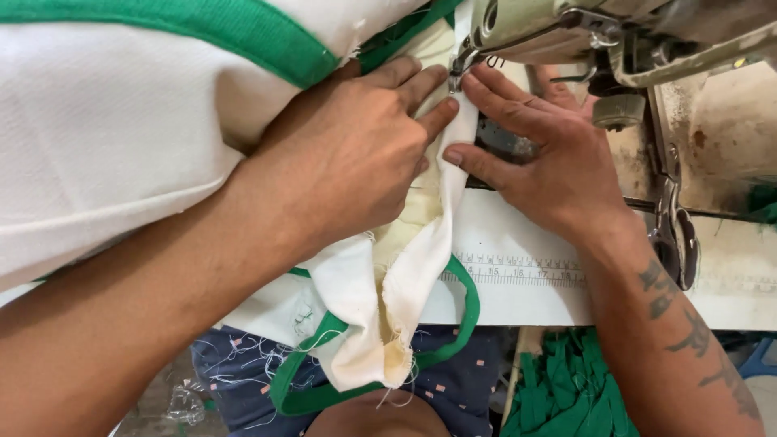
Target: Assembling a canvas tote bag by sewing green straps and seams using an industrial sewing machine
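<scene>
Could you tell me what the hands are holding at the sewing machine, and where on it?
Both hands, left and right, press flat on the white fabric at its folded edge beside the needle; neither grips it.

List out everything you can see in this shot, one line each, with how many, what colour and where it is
white fabric piece: one, white with green trim, bunched at upper left under the left forearm
cream fabric strip: one, cream, runs from the needle area down over the table edge
green band: one, green, loops below the table edge
sewing machine: one, beige and worn, top right
scissors: one pair, metal, on the table at right
table: one, white with a ruler strip along its front
green fabric scraps: a pile, green, below the table at lower right
left hand: one, flat on the fabric left of the needle
right hand: one, fingers pressing the strip beside the needle
</scene>
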